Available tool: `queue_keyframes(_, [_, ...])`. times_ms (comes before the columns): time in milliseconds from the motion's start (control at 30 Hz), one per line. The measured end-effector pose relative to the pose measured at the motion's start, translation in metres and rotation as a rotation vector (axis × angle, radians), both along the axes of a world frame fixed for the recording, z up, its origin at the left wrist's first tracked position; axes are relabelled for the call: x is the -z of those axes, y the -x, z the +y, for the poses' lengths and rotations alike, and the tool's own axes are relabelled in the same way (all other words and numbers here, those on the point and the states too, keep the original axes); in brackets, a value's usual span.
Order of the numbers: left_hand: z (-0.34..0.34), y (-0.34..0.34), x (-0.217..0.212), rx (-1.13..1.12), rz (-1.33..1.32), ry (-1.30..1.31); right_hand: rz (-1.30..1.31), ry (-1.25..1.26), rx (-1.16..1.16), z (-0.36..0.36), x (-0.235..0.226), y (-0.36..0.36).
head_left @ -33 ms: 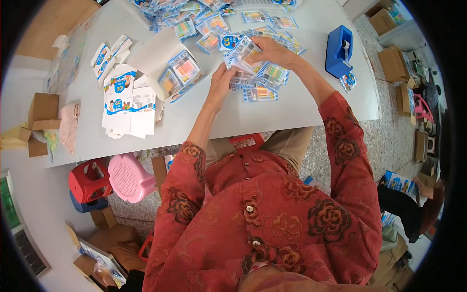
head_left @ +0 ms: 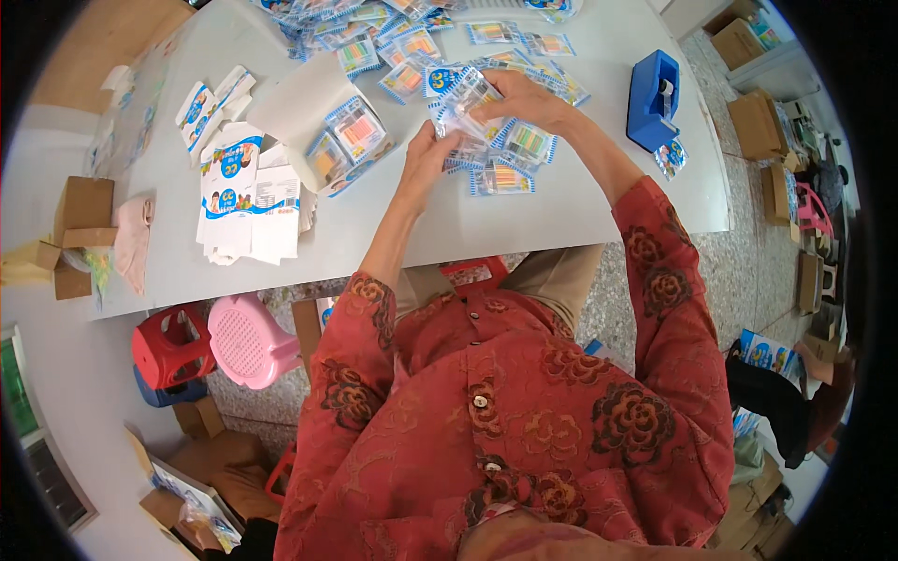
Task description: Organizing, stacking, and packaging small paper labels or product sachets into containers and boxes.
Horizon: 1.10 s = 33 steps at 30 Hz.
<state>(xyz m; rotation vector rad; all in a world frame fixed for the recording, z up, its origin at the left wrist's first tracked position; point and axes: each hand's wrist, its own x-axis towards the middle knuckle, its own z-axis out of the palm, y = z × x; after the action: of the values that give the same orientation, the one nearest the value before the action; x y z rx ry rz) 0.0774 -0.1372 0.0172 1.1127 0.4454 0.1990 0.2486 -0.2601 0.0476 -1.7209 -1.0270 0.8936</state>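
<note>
Over the table, my right hand (head_left: 524,98) is closed on the upper right of a clear, blue-edged plastic packet (head_left: 465,93). My left hand (head_left: 428,154) is closed at the lower left, its thumb and fingers on a packet edge; exactly which packet it pinches is partly hidden. Beneath and beside my hands lie more packets with coloured strips inside, among them a green-striped one (head_left: 527,142) and an orange-striped one (head_left: 502,178). To the left, an open white carton (head_left: 285,107) lies tilted with packets (head_left: 355,129) in its mouth.
Flattened white-and-blue cartons (head_left: 245,201) are stacked at the left. Many packets (head_left: 355,54) are heaped at the far side. A blue tape dispenser (head_left: 648,103) stands at the right. Stools (head_left: 248,341) stand below the table's left edge. Another person's dark sleeve (head_left: 772,393) shows at far right.
</note>
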Motion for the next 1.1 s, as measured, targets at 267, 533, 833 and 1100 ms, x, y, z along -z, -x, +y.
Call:
queue_keyframes(267, [0.033, 0.028, -0.024, -0.201, -0.027, -0.354, 0.442, -0.276, 0.199, 0.039, -0.024, 0.043])
queue_keyframes(533, [0.106, 0.063, -0.036, -0.527, 0.282, -1.118, 0.084, -0.172, 0.226, 0.142, -0.006, 0.085])
queue_keyframes(833, [0.125, 0.101, -0.05, -0.628, 0.439, -1.147, -0.333, 0.113, 0.182, 0.188, 0.012, 0.114])
queue_keyframes(1100, [0.131, 0.118, -0.041, -0.743, 0.237, -0.875, -0.586, -0.003, 0.165, 0.193, 0.037, 0.141])
